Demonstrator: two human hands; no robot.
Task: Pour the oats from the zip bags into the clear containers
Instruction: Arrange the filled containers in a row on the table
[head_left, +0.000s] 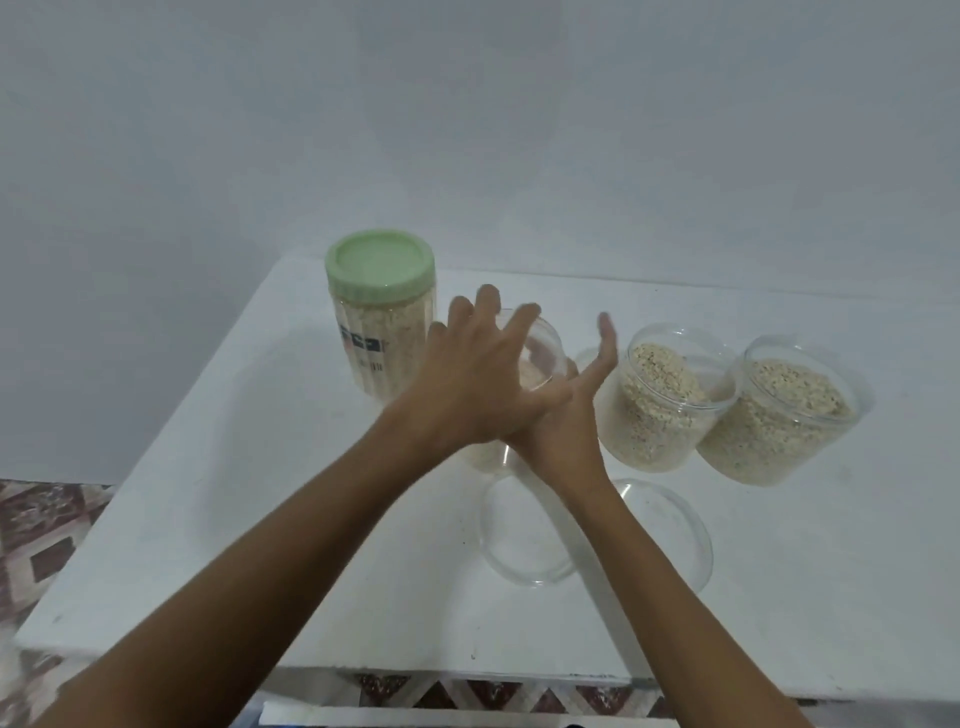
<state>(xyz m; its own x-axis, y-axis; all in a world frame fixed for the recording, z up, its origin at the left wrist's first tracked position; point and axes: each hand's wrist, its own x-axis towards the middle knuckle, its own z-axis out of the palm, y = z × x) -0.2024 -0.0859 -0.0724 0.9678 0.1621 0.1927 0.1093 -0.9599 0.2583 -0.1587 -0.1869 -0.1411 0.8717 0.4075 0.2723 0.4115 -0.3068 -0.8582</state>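
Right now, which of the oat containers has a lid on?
The tall jar at the back left, closed with a green lid. The two short tubs on the right stand open.

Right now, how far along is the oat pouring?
Mostly done, it seems. Two open jars on the right hold oats, and a green-lidded jar is full. The left hand and right hand are over a third clear jar, its contents hidden. Still left: two clear lids lie on the table. No zip bags are visible.

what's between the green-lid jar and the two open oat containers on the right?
Head view: a third clear container, mostly hidden behind the crossed left hand and right hand. Its fill level can't be judged.
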